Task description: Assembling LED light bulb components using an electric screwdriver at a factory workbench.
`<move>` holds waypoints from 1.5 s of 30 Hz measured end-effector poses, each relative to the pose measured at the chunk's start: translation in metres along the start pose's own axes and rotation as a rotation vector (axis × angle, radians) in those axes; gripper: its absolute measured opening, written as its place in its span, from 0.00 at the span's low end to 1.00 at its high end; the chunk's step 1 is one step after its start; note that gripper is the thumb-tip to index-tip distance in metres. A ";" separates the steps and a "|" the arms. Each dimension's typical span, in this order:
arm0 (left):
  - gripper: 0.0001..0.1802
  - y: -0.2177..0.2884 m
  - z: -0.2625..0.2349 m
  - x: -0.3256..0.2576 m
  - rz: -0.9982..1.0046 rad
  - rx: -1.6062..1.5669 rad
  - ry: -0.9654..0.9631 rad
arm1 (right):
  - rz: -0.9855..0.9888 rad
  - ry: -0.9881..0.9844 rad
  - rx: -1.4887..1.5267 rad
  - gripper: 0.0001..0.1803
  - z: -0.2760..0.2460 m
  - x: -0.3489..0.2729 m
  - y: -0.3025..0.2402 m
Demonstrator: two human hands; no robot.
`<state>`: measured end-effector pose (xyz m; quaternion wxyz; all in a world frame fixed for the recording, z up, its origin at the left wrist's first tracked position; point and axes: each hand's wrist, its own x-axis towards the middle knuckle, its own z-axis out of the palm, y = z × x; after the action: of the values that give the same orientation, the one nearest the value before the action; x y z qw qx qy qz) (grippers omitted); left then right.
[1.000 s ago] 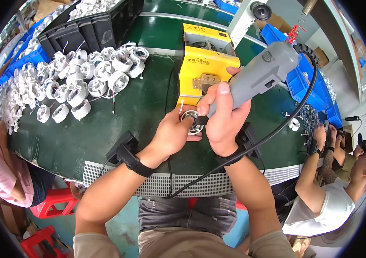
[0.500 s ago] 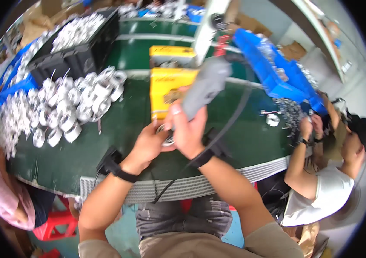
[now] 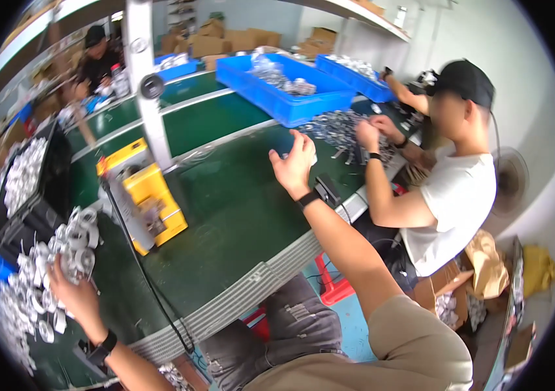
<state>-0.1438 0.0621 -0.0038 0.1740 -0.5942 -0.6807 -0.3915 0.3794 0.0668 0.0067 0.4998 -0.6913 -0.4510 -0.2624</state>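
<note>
My left hand (image 3: 76, 293) is over the near edge of a pile of white ring-shaped parts (image 3: 43, 293), fingers apart and touching or nearly touching them. My right hand (image 3: 296, 164) is stretched out above the green work surface, thumb and fingers apart. Small white bits show at its edges; what they belong to is mostly hidden behind the hand. A grey powered hand tool (image 3: 139, 218) lies tilted against a yellow box (image 3: 168, 208), away from both hands. Its black cord (image 3: 135, 251) runs to the near edge.
A black crate (image 3: 36, 189) full of white parts stands behind the left pile. Farther back sits a blue bin (image 3: 284, 98) with bagged parts. A co-worker (image 3: 457, 189) handles pieces beside a heap of small metallic parts (image 3: 339, 133). A white post (image 3: 146, 78) rises beyond the yellow box.
My hands have parted: the left went to the white pile, the right out to the right. The right hand has let go of the grey tool, which rests at the yellow box. The view has turned right.
</note>
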 end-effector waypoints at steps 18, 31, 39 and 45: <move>0.45 0.134 -0.027 -0.066 0.165 -1.185 -1.067 | -0.684 -0.454 0.629 0.36 -0.057 -0.105 -0.167; 0.37 0.117 -0.027 -0.044 0.153 -1.255 -1.329 | -0.310 -1.116 1.434 0.23 -0.031 -0.086 -0.167; 0.37 0.118 -0.030 -0.050 -0.185 -1.573 -1.459 | 0.106 -1.543 1.366 0.09 -0.032 -0.101 -0.165; 0.39 0.120 -0.027 -0.049 -0.445 -1.509 -1.213 | 0.071 -1.398 1.382 0.08 -0.027 -0.102 -0.168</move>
<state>-0.0253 0.0076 0.0175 -0.7051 -0.5075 -0.3229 -0.3756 0.1861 0.0205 0.0096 0.4225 -0.2594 -0.6783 0.5424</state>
